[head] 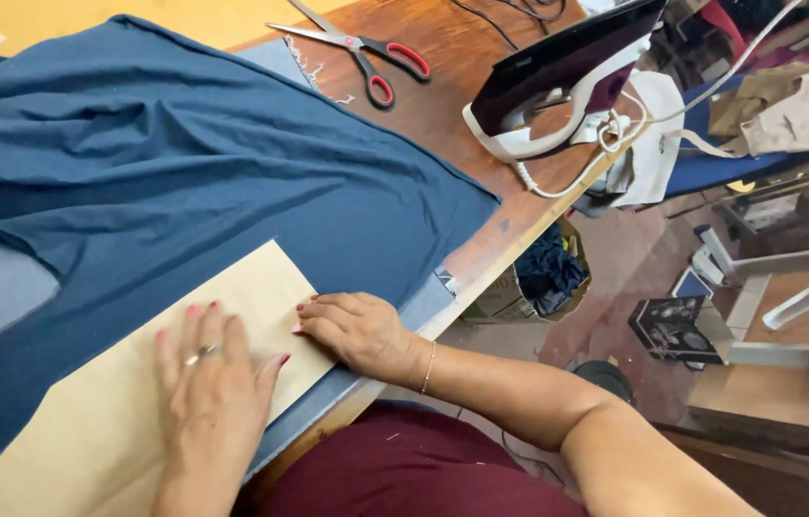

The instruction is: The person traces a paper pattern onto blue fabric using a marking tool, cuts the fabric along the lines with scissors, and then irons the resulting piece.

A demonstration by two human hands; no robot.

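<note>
Here both hands (280, 359) press flat, open, on the tan paper pattern (117, 402).

- Cloth (184, 163): dark blue, plain.
- Paper (98, 421): tan, unmarked.
- Table (443, 105): reddish-brown wood.
- Scissors (366, 53): steel blades, red-and-black handles.
- Iron (558, 81): dark soleplate, white body, white cord.
- Shirt (404, 469): maroon.
- Nails (282, 360): pink-red.

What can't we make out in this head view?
- Paper pattern: lower end cut off by the bottom edge; part covered by the left hand and right hand.
- Iron: soleplate faces away.
- Table: mostly hidden under blue fabric.
- Scissors: tips cut off at the top.
</note>
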